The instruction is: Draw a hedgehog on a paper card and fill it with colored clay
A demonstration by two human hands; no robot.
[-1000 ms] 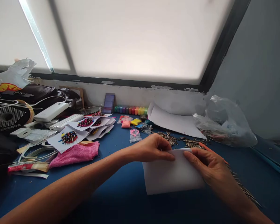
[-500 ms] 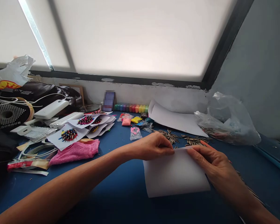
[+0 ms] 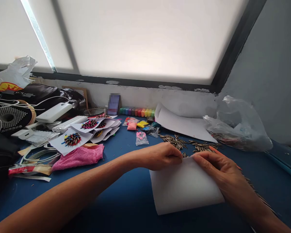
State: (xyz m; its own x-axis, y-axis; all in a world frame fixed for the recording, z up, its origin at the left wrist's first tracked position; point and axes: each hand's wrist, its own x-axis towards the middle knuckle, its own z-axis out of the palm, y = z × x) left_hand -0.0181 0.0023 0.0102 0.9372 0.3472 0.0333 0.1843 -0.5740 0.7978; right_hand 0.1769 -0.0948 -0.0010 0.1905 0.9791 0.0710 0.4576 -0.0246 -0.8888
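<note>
A white sheet of paper [image 3: 184, 187] hangs tilted over the blue table, held along its upper edge by both hands. My left hand [image 3: 166, 155] is closed, pinching that edge near its middle. Close beside it, my right hand [image 3: 220, 168] grips the upper right corner between thumb and fingers. Behind my right fingers an orange stick-like thing [image 3: 217, 150] partly shows; whether I hold it I cannot tell. Striped sunflower seeds [image 3: 177, 141] lie in loose piles just beyond my hands, and more seeds run along the table under my right forearm.
Left stand paper cards with seed-and-clay figures [image 3: 72, 139], a pink cloth [image 3: 79, 157], a white power bank [image 3: 53, 112] and cables. Small packets of coloured clay [image 3: 132, 125] and a row of colour blocks [image 3: 138, 112] lie at the back. White sheets [image 3: 184, 123] and a plastic bag [image 3: 242, 126] are back right.
The paper's lower edge has swung slightly down and to the right, toward my right wrist. Both hands keep their hold on the upper edge, and my left hand is a little more curled.
</note>
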